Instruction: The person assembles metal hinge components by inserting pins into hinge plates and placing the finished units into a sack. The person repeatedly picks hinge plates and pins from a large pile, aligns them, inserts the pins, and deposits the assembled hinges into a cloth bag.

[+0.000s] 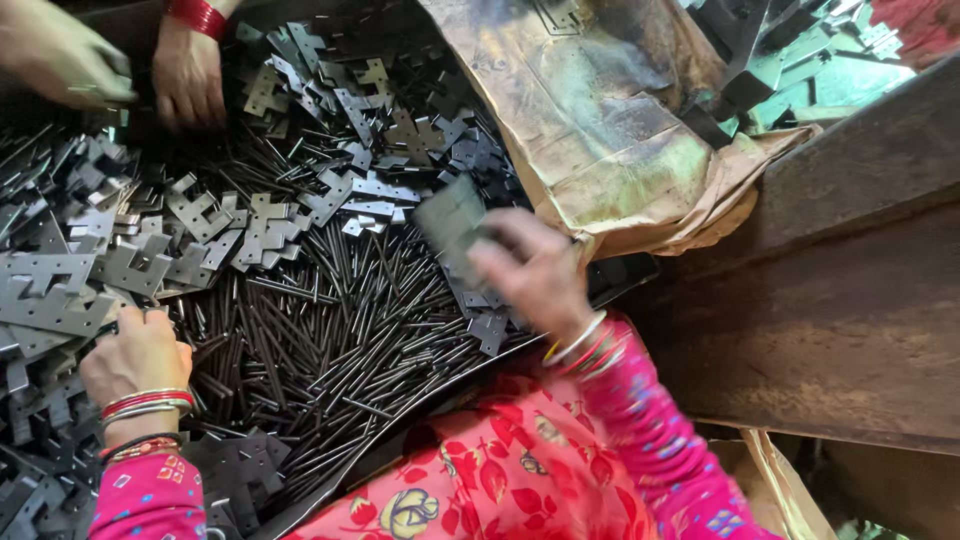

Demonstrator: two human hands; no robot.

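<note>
Sorting flat metal plates out of a heap of thin rods.

The right hand (pixel 530 270) is closed on a small dark plate (pixel 450 222), lifted above the rods (pixel 330 320) at the middle; the left hand (pixel 135 355) rests with curled fingers on the plates (pixel 60 290) at the near left, gripping nothing I can see. I judge this the picking step (another person's hands (pixel 185 75) work at the far left); next, the plate needs a place.
</note>
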